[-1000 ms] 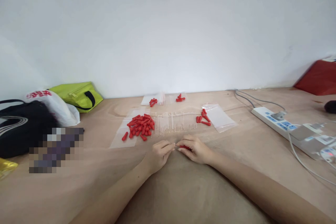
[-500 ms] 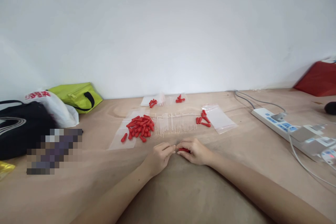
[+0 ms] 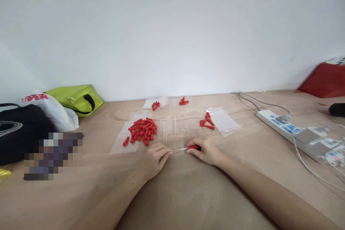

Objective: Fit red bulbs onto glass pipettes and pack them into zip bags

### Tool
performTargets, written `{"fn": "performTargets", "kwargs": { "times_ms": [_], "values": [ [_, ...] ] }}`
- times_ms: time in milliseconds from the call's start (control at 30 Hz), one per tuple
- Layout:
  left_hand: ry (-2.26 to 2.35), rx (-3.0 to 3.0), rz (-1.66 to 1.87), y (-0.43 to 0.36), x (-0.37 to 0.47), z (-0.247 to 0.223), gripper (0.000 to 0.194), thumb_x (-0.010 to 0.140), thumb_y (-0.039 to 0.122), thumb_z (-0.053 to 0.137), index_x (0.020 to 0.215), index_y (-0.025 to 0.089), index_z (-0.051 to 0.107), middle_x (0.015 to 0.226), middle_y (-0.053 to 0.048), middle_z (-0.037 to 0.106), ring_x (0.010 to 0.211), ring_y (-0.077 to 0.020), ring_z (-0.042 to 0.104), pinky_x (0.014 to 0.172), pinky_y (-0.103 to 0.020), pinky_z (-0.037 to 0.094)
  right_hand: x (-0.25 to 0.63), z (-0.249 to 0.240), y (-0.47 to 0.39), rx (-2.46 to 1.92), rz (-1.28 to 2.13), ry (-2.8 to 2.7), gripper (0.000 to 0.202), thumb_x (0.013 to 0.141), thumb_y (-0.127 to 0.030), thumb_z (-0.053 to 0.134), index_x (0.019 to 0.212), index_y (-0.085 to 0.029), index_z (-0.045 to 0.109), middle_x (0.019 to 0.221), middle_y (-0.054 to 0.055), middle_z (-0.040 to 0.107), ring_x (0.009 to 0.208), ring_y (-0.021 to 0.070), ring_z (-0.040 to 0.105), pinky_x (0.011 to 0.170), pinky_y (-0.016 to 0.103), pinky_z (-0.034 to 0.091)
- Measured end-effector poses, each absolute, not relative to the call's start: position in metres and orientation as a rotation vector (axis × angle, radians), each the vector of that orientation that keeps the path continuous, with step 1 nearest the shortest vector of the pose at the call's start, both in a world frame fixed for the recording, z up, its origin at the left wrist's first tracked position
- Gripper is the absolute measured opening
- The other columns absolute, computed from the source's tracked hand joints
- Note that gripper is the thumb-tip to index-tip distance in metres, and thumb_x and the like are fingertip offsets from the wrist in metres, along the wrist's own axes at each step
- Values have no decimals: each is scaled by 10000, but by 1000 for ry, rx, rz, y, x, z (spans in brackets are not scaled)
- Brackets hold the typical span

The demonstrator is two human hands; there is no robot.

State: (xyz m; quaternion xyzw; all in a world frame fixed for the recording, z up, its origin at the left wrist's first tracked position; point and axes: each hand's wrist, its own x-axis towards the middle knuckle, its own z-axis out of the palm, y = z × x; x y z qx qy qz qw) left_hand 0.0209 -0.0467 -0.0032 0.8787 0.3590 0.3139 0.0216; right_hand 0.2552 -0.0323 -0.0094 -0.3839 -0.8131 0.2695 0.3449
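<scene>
Between my hands runs a clear, thin dropper tube [image 3: 179, 149], with a red rubber bulb [image 3: 192, 147] at its right end. My left hand [image 3: 156, 159] pinches the left end of the tube between thumb and fingers. Fingers of my right hand [image 3: 205, 151] are closed around the bulb; how deep the tube sits in it is hidden. Just beyond lies a row of clear tubes [image 3: 179, 125] side by side. To their left is a heap of red bulbs [image 3: 143, 129] on a plastic bag [image 3: 121, 144], and a few loose bulbs [image 3: 208, 122] lie at their right.
A flat zip bag [image 3: 226, 121] lies right of the row. Small groups of red bulbs [image 3: 155, 105] rest on bags near the wall. A white power strip [image 3: 275, 121] with cables occupies the right; a green bag [image 3: 71, 97] and a black bag [image 3: 24, 133] stand left.
My left hand has drawn left, away from my right hand, so a length of tube now shows between them. My right hand still grips the red bulb.
</scene>
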Motion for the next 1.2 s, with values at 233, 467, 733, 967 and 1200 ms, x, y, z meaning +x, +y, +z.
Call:
{"fn": "performTargets", "kwargs": {
  "times_ms": [233, 467, 733, 967, 1200],
  "values": [
    [1095, 2745, 962, -48, 27, -3, 179, 868, 239, 450, 864, 170, 614, 688, -15, 623, 633, -134, 546, 612, -269, 400, 249, -7, -38, -919, 587, -2146, 110, 793, -254, 535, 738, -172, 584, 706, 27, 621, 679, 129, 567, 637, 232, 429],
    [1039, 2745, 1044, -48, 29, -8, 219, 872, 211, 423, 792, 161, 622, 634, -14, 614, 580, -122, 514, 608, -272, 387, 248, -14, -39, -831, 571, -2219, 155, 821, -287, 495, 798, -172, 597, 747, 52, 633, 687, 138, 576, 632, 235, 432],
    [1050, 2721, 1002, -49, 31, -6, 235, 872, 218, 414, 771, 166, 620, 611, -13, 594, 574, -124, 514, 613, -270, 397, 247, -11, -37, -840, 663, -2215, 167, 812, -318, 498, 794, -182, 595, 736, 44, 624, 682, 145, 567, 641, 256, 434],
    [1212, 2572, 1041, -50, 36, 5, 255, 872, 246, 411, 753, 168, 623, 554, 6, 544, 547, -113, 507, 593, -243, 402, 230, -13, -32, -888, 1244, -1518, 333, 670, -468, 631, 827, -198, 514, 712, -3, 584, 646, 119, 548, 615, 243, 446],
    [1130, 2638, 731, -52, 36, 8, 245, 792, 298, 533, 988, 162, 587, 759, -40, 574, 698, -160, 527, 644, -284, 433, 239, -5, -16, -964, 1242, -1348, 367, 693, -485, 569, 898, -183, 530, 679, -7, 569, 587, 106, 502, 580, 234, 413]
  ]
}}
